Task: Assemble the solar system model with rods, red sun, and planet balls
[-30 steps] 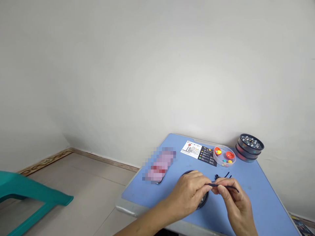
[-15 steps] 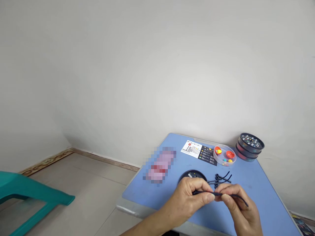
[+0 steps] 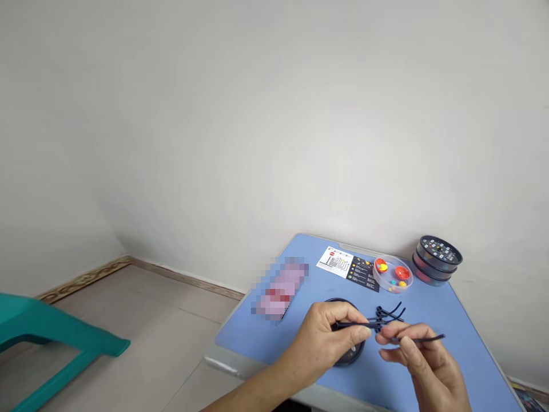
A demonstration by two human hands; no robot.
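1. Table: a blue top against a white wall, and the reference for every position below. A teal chair stands on the floor well off its left side.
2. A blurred pink item lies on the left part of the table.
3. A stack of black round tins sits at the table's far right corner.
4. A printed leaflet lies flat at the far edge. A clear dish sits just beside it, between leaflet and tins, holding orange half-shells and small coloured balls.
5. A black disc lies near the table's front edge, partly covered by the left hand.
6. Left hand: above the front of the table, fingers closed in a narrow pinch on a thin black rod that points right.
7. Right hand: above the front right of the table, thumb and forefinger pinching a second rod that points toward the table's right edge. The two rods appear apart.
8. Loose rods lie in a small cluster at mid-table, just behind the hands.

Status, as judged: all coloured pieces visible are in the dish. No rod is seen standing on the disc. Only two rods are in hand.
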